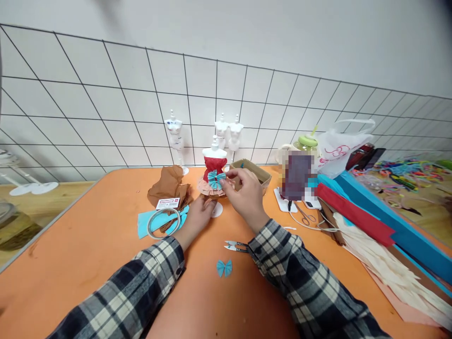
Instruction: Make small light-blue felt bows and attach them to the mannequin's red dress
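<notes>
A small white mannequin (213, 151) in a red paper dress with a peach skirt stands on the orange table (88, 263). My right hand (246, 194) pinches a blue paper bow (215, 179) against the dress's waist. Low at the mannequin's base, my left hand (198, 215) is closed around the stand, fingers tucked under the skirt. A second blue bow (224, 268) lies on the table near my right sleeve, beside small thread snips (235, 246).
Brown crepe paper (168, 187), a tape roll (163, 222) on blue paper, and a small cardboard box (254, 171) sit nearby. Three bare mannequins stand by the wire grid. Rolls of blue, red and cream paper (370, 221), scissors (304, 215) and a bottle fill the right.
</notes>
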A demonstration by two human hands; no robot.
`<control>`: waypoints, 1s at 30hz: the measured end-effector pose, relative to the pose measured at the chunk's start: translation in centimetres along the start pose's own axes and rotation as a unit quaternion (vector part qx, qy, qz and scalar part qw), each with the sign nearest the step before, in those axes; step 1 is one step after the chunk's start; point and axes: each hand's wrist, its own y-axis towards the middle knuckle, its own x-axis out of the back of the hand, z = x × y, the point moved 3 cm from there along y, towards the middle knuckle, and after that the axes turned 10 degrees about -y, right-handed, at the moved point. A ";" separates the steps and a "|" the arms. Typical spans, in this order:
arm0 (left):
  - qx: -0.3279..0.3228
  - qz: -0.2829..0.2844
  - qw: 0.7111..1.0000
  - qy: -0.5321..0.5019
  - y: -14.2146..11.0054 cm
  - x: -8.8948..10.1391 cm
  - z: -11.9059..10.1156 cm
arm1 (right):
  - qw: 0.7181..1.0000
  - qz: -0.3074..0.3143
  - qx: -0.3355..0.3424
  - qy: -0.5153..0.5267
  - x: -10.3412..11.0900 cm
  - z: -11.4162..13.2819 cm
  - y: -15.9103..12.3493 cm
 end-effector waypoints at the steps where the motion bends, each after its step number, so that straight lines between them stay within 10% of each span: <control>1: 0.009 0.004 1.000 0.010 0.1 -0.1 0.1 | 1.000 -0.002 0.006 -0.004 -0.1 0.1 0.0; 15: 0.041 -0.011 0.998 0.054 -0.5 0.5 0.2 | 0.990 -0.001 0.143 0.016 0.9 1.7 -2.6; 18: 0.046 -0.006 0.998 0.050 -0.5 0.7 0.3 | 0.970 0.156 0.139 0.123 0.7 1.6 -3.5; 21: 0.051 0.003 0.998 0.042 -0.5 0.6 0.2 | 0.879 0.418 0.130 0.189 -1.2 1.0 -6.0; 24: 0.054 0.008 0.998 0.034 -0.4 0.4 0.1 | 0.830 0.527 0.146 0.109 -2.9 -0.1 -8.5; 30: 0.047 -0.003 0.999 0.026 -0.7 0.4 0.4 | 0.924 0.358 0.108 0.083 -1.4 -0.7 -6.2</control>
